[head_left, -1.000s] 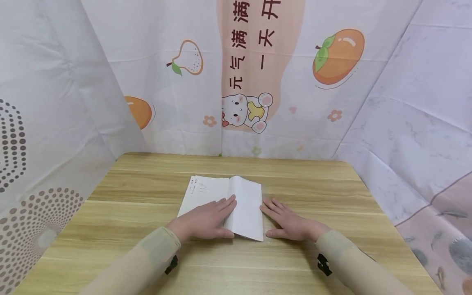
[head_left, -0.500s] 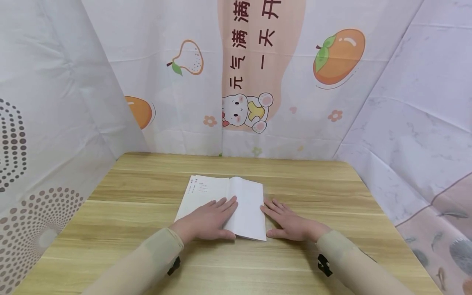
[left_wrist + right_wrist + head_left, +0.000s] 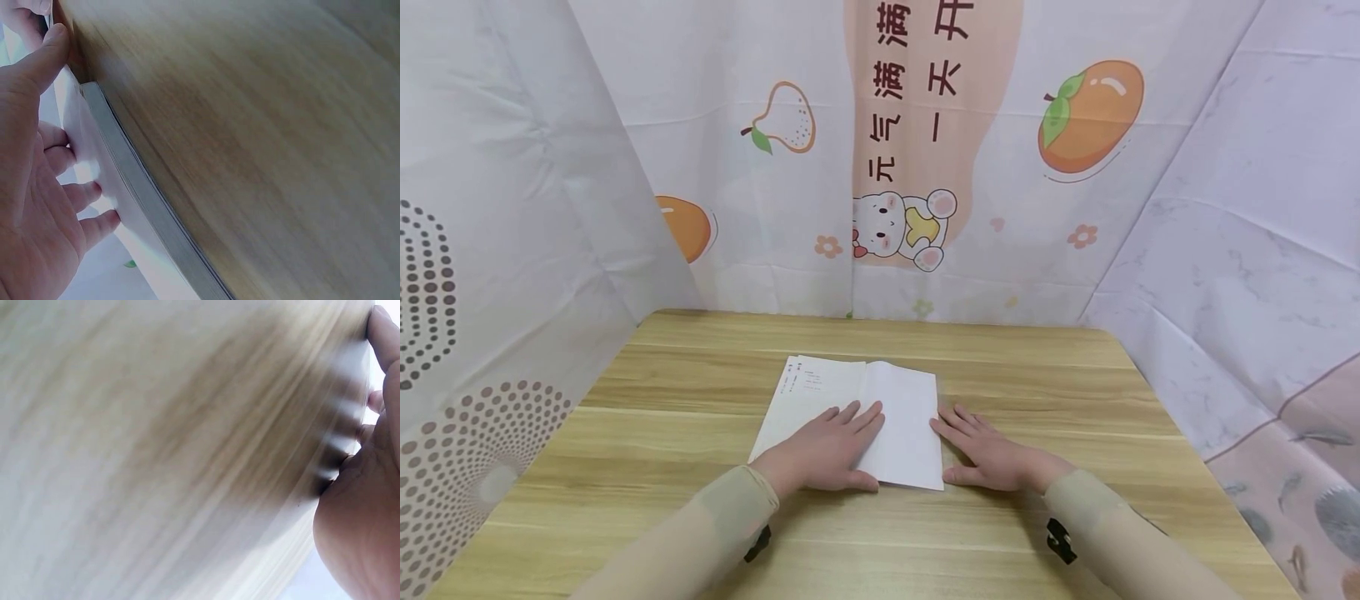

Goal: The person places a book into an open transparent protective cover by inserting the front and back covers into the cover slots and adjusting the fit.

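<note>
A book (image 3: 902, 429) lies spread on the wooden table, its right side a plain white page and its left page (image 3: 831, 379) lightly printed at the top. My left hand (image 3: 831, 446) rests flat on the left page, fingertips reaching past the fold onto the white page. In the left wrist view, the fingertips of the left hand (image 3: 40, 169) touch the page above the book's thick edge (image 3: 147, 194). My right hand (image 3: 988, 450) lies on the table with fingers spread, its fingertips at the book's right edge. The right wrist view shows the right hand (image 3: 362, 506) against the wood; its fingers are partly hidden.
The wooden table (image 3: 685, 400) extends around the book on all sides. A printed white curtain (image 3: 760, 208) hangs behind the far edge, with more cloth along the left and right sides. A black strap piece (image 3: 1060, 540) hangs beneath the right forearm.
The white page's right edge has shifted slightly right, covering a thin clear strip seen earlier. My left hand has slid slightly right. My right hand has stayed nearly still.
</note>
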`<state>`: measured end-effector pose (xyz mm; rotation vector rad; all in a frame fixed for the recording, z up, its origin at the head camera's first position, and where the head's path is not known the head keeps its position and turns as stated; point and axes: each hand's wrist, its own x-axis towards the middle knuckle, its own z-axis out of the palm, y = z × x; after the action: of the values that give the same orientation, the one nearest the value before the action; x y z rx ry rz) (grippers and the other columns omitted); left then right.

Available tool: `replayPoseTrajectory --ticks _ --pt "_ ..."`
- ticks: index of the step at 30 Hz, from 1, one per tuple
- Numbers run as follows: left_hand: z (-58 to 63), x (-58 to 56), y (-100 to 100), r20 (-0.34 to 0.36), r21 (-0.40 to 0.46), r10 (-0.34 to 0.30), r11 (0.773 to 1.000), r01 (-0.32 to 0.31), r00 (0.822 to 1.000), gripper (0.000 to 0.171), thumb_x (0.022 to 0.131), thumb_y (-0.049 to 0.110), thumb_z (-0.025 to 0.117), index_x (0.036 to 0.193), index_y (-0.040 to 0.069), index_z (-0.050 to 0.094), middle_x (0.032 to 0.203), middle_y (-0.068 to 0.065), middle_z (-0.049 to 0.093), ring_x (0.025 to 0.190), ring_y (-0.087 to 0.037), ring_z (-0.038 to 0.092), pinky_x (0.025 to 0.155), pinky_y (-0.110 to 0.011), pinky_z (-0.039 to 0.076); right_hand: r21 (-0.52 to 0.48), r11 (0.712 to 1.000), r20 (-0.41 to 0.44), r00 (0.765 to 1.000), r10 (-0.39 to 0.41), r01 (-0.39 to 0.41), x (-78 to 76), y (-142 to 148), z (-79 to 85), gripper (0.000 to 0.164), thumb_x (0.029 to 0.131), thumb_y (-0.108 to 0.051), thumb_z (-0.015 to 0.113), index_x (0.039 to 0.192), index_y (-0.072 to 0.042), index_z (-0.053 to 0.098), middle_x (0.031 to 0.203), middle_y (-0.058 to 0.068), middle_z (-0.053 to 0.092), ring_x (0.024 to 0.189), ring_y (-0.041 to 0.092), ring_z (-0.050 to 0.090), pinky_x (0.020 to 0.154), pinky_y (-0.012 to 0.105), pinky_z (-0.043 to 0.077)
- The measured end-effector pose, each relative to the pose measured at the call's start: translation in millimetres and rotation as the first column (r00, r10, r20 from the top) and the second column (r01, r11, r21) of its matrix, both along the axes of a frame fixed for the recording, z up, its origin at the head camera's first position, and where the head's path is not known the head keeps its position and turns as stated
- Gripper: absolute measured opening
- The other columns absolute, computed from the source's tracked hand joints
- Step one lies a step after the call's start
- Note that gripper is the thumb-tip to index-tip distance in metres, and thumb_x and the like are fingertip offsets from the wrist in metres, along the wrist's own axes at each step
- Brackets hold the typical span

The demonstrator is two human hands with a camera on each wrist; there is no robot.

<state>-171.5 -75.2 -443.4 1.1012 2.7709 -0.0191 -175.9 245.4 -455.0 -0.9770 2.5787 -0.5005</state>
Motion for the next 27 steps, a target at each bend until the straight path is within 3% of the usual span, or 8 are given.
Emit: replayPoseTrajectory --ticks 16,27 --pt "1.4 2.5 7 -0.036 -0.057 0.007 0.998 -0.009 0.999 0.1 0.09 0.074 0.057 0.162 0.011 0.03 0.17 -0.004 0.023 0.153 -0.035 0.029 0.119 -0.053 0.033 0.013 1.0 -0.017 1.0 -0.002 0.002 1.4 -1 1.3 0.083 0.101 -0.051 0.058 0.163 -0.007 0.024 0.17 0.021 0.012 0.155 0.048 0.006 0.121 0.066 0.011" --pt "2.9 3.7 12 -0.117 -0.086 -0.087 0.993 0.077 0.989 0.083 0.096 0.066 0.055 0.153 0.006 0.045 0.161 -0.011 0.042 0.147 -0.03 0.041 0.116 -0.04 0.041 -0.029 0.999 -0.012 0.999 -0.046 0.045 1.2 -3 6.3 0.082 0.098 -0.049 0.065 0.159 -0.005 0.034 0.167 0.023 0.019 0.153 0.05 0.012 0.119 0.067 0.019"
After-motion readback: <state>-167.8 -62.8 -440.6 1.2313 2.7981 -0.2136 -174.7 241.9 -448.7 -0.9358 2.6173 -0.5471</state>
